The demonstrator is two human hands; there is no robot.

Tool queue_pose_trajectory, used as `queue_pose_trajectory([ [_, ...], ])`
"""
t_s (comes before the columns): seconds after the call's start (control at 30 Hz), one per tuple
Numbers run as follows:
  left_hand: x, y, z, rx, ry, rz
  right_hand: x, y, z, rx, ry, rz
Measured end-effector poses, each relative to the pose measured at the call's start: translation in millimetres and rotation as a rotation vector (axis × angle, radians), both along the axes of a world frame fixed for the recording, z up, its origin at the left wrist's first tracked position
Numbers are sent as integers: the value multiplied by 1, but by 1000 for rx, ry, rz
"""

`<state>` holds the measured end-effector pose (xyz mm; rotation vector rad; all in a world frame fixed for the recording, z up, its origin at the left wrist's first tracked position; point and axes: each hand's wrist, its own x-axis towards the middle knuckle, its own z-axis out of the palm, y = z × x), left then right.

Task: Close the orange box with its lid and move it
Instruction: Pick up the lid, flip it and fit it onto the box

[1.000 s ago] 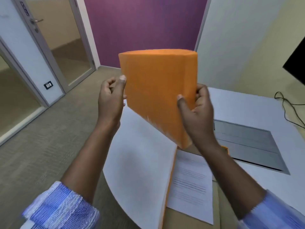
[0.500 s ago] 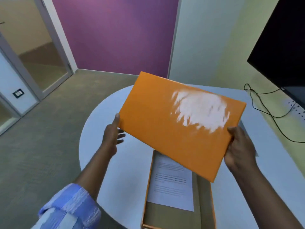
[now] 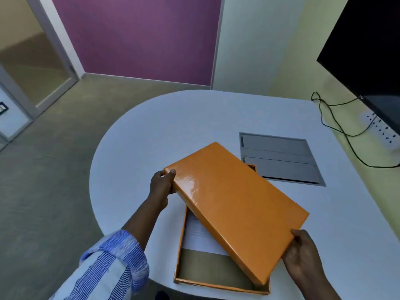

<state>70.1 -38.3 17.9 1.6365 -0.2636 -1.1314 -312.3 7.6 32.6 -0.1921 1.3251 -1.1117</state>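
Left hand (image 3: pixel 161 185) and right hand (image 3: pixel 303 254) gripping lid (image 3: pixel 236 204), box (image 3: pixel 184 267) half hidden

Both hands hold the orange lid (image 3: pixel 236 204) askew over the open orange box (image 3: pixel 180 252): left hand (image 3: pixel 161 187) pinching its far corner, right hand (image 3: pixel 303 256) gripping the near corner, printed paper (image 3: pixel 197 234) showing beneath the lid

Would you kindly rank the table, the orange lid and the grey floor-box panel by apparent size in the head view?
1. table
2. lid
3. grey panel, though the lid is nearer the camera, so their true order is unsure.
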Motion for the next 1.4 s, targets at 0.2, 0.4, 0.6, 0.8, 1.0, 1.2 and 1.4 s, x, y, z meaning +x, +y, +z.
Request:
queue_pose_trajectory([
  [0.2,3,-7,-13,-15,-19,-115,-16,10,-18,54,210,15],
  [0.4,-1,-36,-3,-37,-203,-248,-27,9,-20,22,548,226],
  [0.6,-13,-76,6,-7,-366,-350,-31,22,-28,66,675,373],
  [0.8,-21,-98,-2,17,-438,-439,-28,47,-30,156,625,515],
  [1.0,-19,-110,-7,55,-454,-498,-19,66,-30,138,632,619],
  [1.2,-15,-115,-7,65,-381,-554,-22,62,-23,140,654,679],
  [1.4,-8,-110,-9,52,-332,-524,-26,56,-20,129,679,625],
])
